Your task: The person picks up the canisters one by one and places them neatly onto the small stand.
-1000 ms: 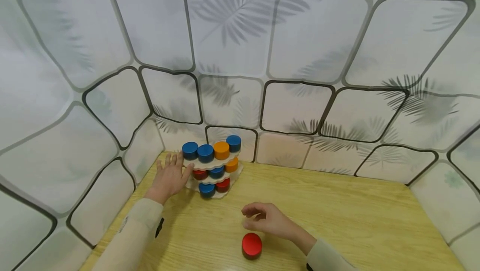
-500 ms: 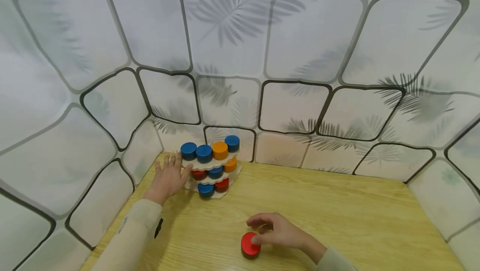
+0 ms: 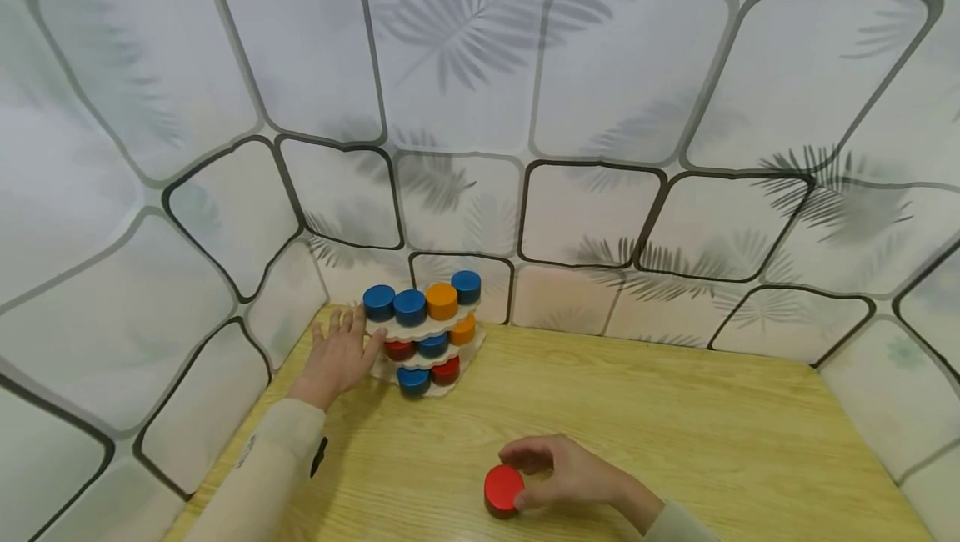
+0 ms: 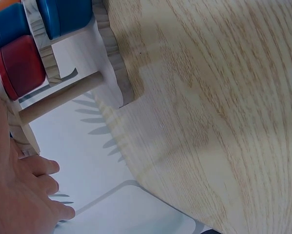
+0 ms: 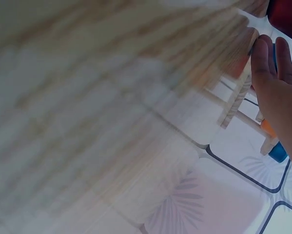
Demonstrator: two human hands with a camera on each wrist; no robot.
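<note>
A three-tier wooden stand (image 3: pixel 420 330) bears blue, red and orange discs. My left hand (image 3: pixel 339 358) lies against its left side, fingers spread, thumb by the top tier's front edge. In the left wrist view that hand (image 4: pixel 19 190) touches the end of the tier beside a wooden post (image 4: pixel 63 97). On the table, a thick red disc (image 3: pixel 503 490) stands apart from the stand. Around its right and far side arches my right hand (image 3: pixel 566 475), thumb at the edge. The right wrist view shows that hand's fingers (image 5: pixel 284 61) fairly straight, with a gap below the red disc (image 5: pixel 287 17).
The wood-grain table (image 3: pixel 675 417) stretches to the right of the stand. Patterned cloth walls (image 3: pixel 600 217) enclose it at the back and sides, with the stand close to the back left corner.
My right hand has come down and toward the near side, from beyond the red disc to beside it, thumb now at its edge. The left hand and stand stay put.
</note>
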